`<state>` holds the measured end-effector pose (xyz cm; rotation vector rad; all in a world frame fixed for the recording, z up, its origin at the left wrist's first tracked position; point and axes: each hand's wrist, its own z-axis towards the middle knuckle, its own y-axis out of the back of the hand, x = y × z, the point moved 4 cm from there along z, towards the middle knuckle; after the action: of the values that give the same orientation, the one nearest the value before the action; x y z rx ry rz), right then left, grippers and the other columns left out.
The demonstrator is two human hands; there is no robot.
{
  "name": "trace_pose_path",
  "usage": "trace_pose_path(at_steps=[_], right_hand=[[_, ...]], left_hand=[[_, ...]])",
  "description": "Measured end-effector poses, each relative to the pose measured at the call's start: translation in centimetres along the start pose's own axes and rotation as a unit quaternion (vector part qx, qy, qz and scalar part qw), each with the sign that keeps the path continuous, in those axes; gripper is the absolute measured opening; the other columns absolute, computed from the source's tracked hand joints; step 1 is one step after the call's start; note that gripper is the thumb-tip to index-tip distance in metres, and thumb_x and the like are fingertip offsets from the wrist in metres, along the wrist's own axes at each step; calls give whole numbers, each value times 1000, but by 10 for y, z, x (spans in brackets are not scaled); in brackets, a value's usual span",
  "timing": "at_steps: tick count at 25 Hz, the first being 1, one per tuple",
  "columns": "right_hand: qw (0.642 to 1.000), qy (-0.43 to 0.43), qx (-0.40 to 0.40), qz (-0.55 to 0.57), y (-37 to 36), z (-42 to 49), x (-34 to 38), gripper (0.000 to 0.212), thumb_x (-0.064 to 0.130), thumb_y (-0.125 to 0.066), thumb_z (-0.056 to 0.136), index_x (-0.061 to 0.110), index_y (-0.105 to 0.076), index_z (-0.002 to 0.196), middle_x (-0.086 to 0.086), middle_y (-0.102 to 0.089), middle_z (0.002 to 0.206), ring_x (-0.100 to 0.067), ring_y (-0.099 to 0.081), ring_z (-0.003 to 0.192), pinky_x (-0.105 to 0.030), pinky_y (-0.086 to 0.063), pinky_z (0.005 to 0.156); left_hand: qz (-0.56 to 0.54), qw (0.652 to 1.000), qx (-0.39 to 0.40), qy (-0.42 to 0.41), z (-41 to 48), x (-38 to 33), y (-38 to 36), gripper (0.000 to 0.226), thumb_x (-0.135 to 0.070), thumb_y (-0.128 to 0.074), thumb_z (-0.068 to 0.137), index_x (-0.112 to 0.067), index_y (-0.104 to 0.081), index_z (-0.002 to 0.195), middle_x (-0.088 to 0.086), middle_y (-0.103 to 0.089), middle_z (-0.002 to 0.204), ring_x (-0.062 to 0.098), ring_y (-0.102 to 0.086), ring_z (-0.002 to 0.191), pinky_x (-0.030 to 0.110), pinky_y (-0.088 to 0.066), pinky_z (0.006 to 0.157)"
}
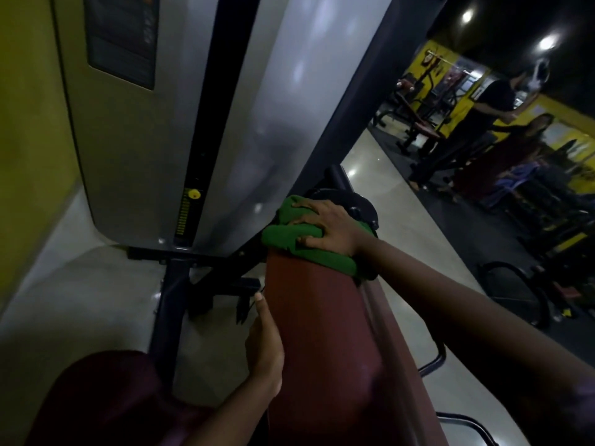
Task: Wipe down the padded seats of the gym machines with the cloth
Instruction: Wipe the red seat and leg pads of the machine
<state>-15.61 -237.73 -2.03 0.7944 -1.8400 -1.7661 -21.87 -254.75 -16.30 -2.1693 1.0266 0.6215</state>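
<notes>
While the right hand (328,228), spread, presses one cloth (317,257), the left hand (265,352) — fingers straight — touches one pad (322,320).

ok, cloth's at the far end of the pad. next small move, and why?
Probably pull the right hand and the green cloth back along the red pad toward the person. The cloth sits bunched at the pad's far end, the long stretch nearer is uncovered, and the left hand rests against the pad's left side.
</notes>
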Motion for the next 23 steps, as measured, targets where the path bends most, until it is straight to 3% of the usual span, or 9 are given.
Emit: trace_pose_path(at_steps=[6, 9, 11, 13, 15, 17, 19, 21, 23], right_hand=[[993, -31, 40, -103, 0, -9, 41, 90, 72, -10, 59, 35, -53, 129, 2, -36, 149, -28, -29, 133, -37, -18, 105], [973, -18, 117, -197, -11, -26, 78, 64, 66, -28, 80, 38, -44, 135, 2, -31, 150, -30, -25, 136, -44, -16, 110], [966, -12, 139, -219, -23, -39, 103, 52, 55, -39, 89, 36, -41, 137, -2, -33, 147, -30, -31, 129, -44, -21, 106], [967, -25, 142, -209, -32, -51, 126, 49, 49, -41, 91, 33, -41, 138, -3, -39, 142, -29, -37, 121, -40, -26, 98], [983, -96, 90, -128, -30, -57, 143, 46, 43, -42, 93, 31, -43, 137, -2, -44, 139, -27, -42, 115, -37, -28, 92], [979, -204, -7, 4, -23, -55, 157, 42, 38, -42, 94, 28, -46, 135, -2, -48, 136, -26, -46, 113, -37, -32, 90], [940, -275, -72, 191, -24, -44, 178, 40, 33, -44, 96, 21, -49, 133, -6, -51, 133, -27, -49, 115, -38, -39, 94], [888, -278, -80, 357, -30, -28, 211, 39, 27, -46, 97, 11, -49, 133, -12, -51, 132, -28, -49, 119, -36, -40, 97], [871, -298, -64, 385, -30, -27, 220, 42, 31, -45, 97, 13, -46, 135, -12, -44, 139, -28, -42, 128, -36, -35, 103]], left_hand=[[-26, 999, 27, 7, -19, -12, 1, 106, -91, -17, 58, -26, -48, 136, 7, -50, 139, 29, -50, 123, 46, -40, 104], [-60, 996, 59, 21, -19, -12, 9, 124, -101, -22, 42, -22, -49, 134, 7, -51, 138, 28, -52, 121, 48, -40, 104], [-65, 993, 91, 33, -31, -22, 18, 94, -89, -20, 69, -19, -54, 122, 5, -58, 124, 25, -59, 103, 38, -48, 89], [-55, 992, 107, 31, -37, -35, 37, 74, -67, -14, 89, -15, -49, 129, 10, -56, 125, 27, -57, 105, 36, -43, 87], [-54, 990, 126, 25, -29, -40, 60, 75, -64, -15, 91, -14, -41, 140, 10, -50, 138, 28, -49, 123, 39, -34, 102], [-42, 985, 165, 7, -28, -55, 79, 71, -65, -18, 90, -20, -41, 140, 7, -45, 144, 23, -46, 128, 37, -34, 105], [-22, 982, 186, 18, -33, -76, 92, 60, -61, -23, 92, -22, -50, 129, 6, -47, 142, 22, -53, 120, 36, -43, 97], [-4, 971, 236, 45, -35, -97, 96, 66, -58, -19, 93, -15, -40, 139, 5, -39, 147, 26, -45, 130, 35, -41, 99], [-15, 969, 239, 58, -17, -106, 103, 73, -60, -18, 92, -11, -29, 146, 10, -37, 149, 27, -38, 136, 34, -41, 94]])
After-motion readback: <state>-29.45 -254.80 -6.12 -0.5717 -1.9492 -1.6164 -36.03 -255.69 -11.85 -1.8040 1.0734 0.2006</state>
